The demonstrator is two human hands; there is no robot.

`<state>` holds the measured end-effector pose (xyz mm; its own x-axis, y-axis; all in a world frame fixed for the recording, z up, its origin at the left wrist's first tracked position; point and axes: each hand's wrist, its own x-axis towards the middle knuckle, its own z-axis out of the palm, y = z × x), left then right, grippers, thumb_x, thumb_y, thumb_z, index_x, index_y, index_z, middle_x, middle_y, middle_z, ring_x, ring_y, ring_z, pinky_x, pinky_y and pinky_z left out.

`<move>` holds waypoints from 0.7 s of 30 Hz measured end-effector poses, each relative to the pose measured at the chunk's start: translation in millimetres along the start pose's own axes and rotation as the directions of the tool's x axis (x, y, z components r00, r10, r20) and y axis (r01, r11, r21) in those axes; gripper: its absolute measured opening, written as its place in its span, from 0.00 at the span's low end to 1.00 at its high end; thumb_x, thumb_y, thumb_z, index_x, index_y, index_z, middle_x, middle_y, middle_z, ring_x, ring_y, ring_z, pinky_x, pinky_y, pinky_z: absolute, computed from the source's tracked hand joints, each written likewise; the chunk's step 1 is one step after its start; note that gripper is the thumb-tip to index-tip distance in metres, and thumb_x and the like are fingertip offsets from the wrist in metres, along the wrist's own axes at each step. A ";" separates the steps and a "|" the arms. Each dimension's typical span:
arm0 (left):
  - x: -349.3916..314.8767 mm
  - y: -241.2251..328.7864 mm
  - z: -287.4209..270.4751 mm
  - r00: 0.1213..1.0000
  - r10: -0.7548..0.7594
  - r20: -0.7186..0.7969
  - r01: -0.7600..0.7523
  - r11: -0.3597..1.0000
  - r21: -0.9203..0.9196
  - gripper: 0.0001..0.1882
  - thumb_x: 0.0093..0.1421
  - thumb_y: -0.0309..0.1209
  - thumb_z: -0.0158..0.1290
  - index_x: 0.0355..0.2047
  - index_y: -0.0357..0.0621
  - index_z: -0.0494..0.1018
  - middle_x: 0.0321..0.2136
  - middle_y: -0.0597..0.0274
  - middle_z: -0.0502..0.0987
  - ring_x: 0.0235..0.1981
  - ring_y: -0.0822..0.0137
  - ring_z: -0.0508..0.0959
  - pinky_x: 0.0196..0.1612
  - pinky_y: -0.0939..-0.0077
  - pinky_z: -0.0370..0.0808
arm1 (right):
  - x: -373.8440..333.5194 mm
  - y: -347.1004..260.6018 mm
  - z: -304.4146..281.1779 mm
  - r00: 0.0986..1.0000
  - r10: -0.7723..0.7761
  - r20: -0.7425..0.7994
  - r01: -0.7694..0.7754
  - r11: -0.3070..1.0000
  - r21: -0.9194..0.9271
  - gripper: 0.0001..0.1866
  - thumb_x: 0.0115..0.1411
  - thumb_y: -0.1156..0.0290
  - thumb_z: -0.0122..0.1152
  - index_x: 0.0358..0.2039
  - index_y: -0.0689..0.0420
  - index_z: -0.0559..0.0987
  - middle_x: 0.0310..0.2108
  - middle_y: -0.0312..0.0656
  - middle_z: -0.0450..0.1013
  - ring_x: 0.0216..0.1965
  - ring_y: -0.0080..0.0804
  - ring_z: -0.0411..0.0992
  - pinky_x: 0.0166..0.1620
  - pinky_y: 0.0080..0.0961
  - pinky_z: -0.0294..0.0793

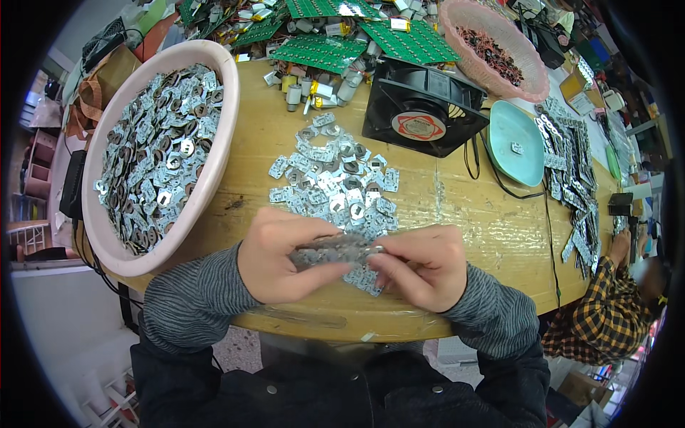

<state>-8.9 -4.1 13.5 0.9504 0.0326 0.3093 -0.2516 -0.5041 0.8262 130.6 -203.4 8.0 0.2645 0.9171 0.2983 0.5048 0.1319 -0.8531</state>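
Note:
My left hand [275,260] is wrapped round one end of a silvery strip of small circuit boards [330,254], which is smeared by motion. At the strip's other end, my right hand [428,267] pinches with thumb and fingers. Both hands are close together above the near edge of the table. Under and beyond them lies a loose pile of small silvery circuit boards [335,182], some with dark square or round parts. Part of that pile is hidden by my fingers and the strip.
To the left, a pinkish basin [230,85] holds many similar boards. A black fan [421,107] stands beyond the pile, beside a turquoise tray [503,153]. Further right lie stacked board strips [571,178]. Green panels [321,50], batteries and a pink bowl [531,85] fill the back. A person in a checked sleeve [599,314] sits right.

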 end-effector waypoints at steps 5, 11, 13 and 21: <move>-5.2 -1.5 12.1 0.993 -0.095 -0.070 0.093 0.995 -0.028 0.10 0.52 0.23 0.64 0.35 0.34 0.81 0.23 0.51 0.82 0.22 0.62 0.84 0.25 0.76 0.77 | 1.9 -3.8 8.9 0.975 0.039 -0.217 -0.084 0.976 -0.200 0.02 0.55 0.80 0.66 0.28 0.64 0.80 0.16 0.43 0.72 0.16 0.38 0.74 0.20 0.31 0.71; -6.6 5.1 19.7 0.976 -0.121 -0.182 0.130 0.991 0.040 0.06 0.55 0.19 0.62 0.34 0.33 0.81 0.20 0.56 0.82 0.21 0.71 0.83 0.26 0.80 0.76 | 2.6 -8.6 9.9 0.984 -0.017 -0.179 -0.037 0.954 -0.298 0.03 0.60 0.81 0.62 0.33 0.68 0.81 0.18 0.44 0.76 0.18 0.28 0.77 0.23 0.20 0.75; -4.8 1.7 16.3 0.972 -0.080 -0.223 0.078 0.997 -0.018 0.06 0.55 0.19 0.62 0.35 0.34 0.81 0.22 0.56 0.82 0.22 0.70 0.83 0.27 0.79 0.77 | 1.6 -8.4 3.3 0.970 0.202 -0.134 -0.218 0.969 -0.115 0.05 0.63 0.78 0.60 0.33 0.68 0.81 0.19 0.41 0.76 0.19 0.24 0.76 0.24 0.19 0.74; -3.8 -3.4 6.9 0.997 -0.016 -0.081 0.013 0.999 -0.037 0.16 0.48 0.13 0.57 0.39 0.35 0.81 0.29 0.49 0.83 0.30 0.60 0.85 0.34 0.73 0.80 | 4.4 -7.7 -3.1 0.828 0.556 0.076 -0.516 0.702 0.491 0.09 0.66 0.74 0.60 0.32 0.67 0.81 0.21 0.37 0.76 0.20 0.17 0.73 0.24 0.15 0.72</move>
<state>-10.4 -8.4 6.3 0.9362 0.1107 0.3335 -0.2459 -0.4716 0.8469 130.5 -201.6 17.3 0.4367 0.8613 -0.2596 -0.1859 -0.1959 -0.9628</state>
